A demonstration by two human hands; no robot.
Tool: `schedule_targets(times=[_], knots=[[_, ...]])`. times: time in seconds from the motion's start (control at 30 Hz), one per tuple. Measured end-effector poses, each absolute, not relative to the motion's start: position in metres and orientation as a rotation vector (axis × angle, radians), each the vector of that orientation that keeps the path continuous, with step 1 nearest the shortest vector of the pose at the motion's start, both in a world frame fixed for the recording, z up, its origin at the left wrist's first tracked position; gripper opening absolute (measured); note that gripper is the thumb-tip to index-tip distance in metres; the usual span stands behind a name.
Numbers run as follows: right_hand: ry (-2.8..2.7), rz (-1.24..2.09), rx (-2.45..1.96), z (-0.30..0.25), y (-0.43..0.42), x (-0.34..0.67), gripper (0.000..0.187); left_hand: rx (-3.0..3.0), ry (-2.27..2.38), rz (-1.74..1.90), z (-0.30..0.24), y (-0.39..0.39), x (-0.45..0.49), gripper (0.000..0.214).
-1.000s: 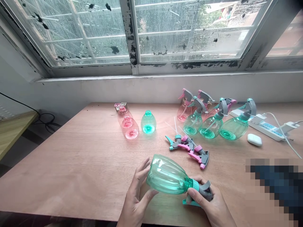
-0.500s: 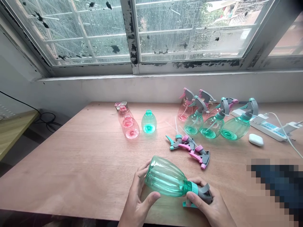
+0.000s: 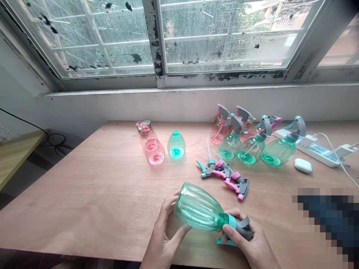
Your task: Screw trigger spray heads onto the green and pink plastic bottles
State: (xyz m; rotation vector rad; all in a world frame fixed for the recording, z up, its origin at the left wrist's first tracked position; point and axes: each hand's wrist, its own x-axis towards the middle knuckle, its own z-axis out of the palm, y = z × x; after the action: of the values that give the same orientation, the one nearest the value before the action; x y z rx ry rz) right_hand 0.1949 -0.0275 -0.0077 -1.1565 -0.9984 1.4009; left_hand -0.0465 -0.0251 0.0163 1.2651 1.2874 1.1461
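A green clear spray bottle (image 3: 199,207) lies tilted on its side in the air between my hands, its base toward the left and its neck toward the right. My left hand (image 3: 168,231) cups the base, fingers behind it and the thumb tip at its lower side. At the other end, my right hand (image 3: 249,239) grips the grey and turquoise spray head (image 3: 244,228) by the collar, thumb in front and fingers behind. The turquoise trigger points down toward the table. Beyond the bottle lie several loose spray heads (image 3: 224,173), pink and turquoise with grey.
Two pink bottles (image 3: 155,151) and one green bottle (image 3: 176,145) without heads stand at centre left. Several bottles with spray heads (image 3: 251,149) stand at back right, beside a white power strip (image 3: 319,151) and a small white case (image 3: 303,165). A blurred dark patch (image 3: 331,216) covers the right side.
The bottle has shifted slightly up and to the right with its spray head. My left thumb has come closer to the bottle's side.
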Motion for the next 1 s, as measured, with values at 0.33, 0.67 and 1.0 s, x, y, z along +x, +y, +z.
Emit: schedule_targets(times=[0.33,0.67,1.0], knots=[[-1.005,1.427,-1.202,0.001,-0.028,0.192,0.045,1.036,1.177,1.304,0.017,-0.026,-0.04,0.044],[-0.955,1.472,-1.152,-0.009,-0.027,0.198,0.048,1.264,1.242,1.241,0.02,-0.022,-0.043,0.042],[-1.113,1.382,-1.224,0.002,-0.029,0.19,0.041,1.088,1.198,1.237,0.014,-0.028,-0.045,0.071]])
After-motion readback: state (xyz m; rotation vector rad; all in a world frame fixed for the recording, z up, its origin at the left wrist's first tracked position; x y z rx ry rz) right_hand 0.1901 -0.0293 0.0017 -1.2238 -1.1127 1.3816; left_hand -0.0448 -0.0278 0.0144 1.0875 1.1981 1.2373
